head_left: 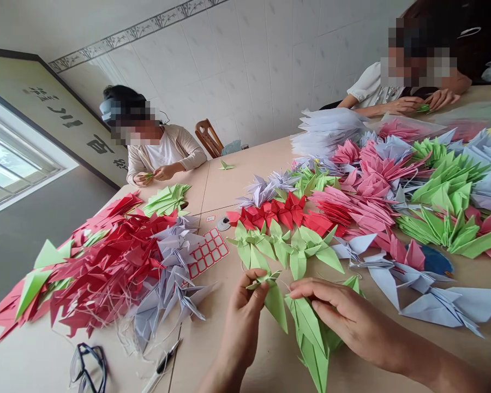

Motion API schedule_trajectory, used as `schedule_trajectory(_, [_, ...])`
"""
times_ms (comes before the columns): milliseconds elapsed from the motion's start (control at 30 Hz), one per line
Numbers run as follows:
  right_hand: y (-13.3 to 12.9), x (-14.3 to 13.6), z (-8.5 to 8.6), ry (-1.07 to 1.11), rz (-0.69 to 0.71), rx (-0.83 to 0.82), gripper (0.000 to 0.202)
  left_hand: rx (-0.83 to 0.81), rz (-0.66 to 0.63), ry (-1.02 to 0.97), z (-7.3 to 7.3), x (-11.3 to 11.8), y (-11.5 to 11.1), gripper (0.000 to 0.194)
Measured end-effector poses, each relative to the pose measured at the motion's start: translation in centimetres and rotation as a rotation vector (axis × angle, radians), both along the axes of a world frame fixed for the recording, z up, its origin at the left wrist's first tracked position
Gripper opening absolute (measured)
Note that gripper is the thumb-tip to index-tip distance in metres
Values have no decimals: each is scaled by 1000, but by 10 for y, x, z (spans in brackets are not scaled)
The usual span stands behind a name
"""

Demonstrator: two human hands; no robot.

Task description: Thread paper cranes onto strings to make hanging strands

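Near the front edge of the table, my left hand (245, 311) pinches a green folded paper piece (275, 303) between thumb and fingers. Just to its right, my right hand (343, 316) rests its fingers on more green folded paper (311, 333); the fingers are close together, palm down, and partly cover it. Beyond both hands lies a row of green paper pieces (298, 251), with red paper pieces (290, 210) behind them.
Red folded paper (106, 262) is heaped at the left, beside lilac pieces (174, 262). Glasses (88, 365), a pen (166, 363) and a label sheet (208, 252) lie on the table (204, 327). Pink, green and white paper stacks (445, 180) fill the right. Two people sit across, holding green paper.
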State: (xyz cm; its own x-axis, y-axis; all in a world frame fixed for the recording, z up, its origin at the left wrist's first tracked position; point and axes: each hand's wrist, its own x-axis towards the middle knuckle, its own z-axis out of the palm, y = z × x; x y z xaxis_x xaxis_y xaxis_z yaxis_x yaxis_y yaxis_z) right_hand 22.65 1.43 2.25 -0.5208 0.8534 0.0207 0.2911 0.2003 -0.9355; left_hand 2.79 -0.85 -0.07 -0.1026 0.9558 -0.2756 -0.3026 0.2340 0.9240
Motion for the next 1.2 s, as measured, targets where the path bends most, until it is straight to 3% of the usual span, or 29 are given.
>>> schedule_trajectory(400, [-1,-3,-9,-27,3,26,35,-16,28,-74,0,-3,3,13])
schedule_trajectory(667, [2,-3,-19,-11,-16,30,30,-42,32,-95,0,0,1,24])
schedule_trajectory(833, [3,-4,-13,30,-43,-104,13,-57,7,-145,0,1,-1,33])
schedule_trajectory(967, [6,-4,-11,72,-24,-220,24,-81,25,-189,1,1,1,34])
schedule_trajectory(1200, [9,-1,-12,127,-8,-260,27,-79,25,-211,1,0,2,37])
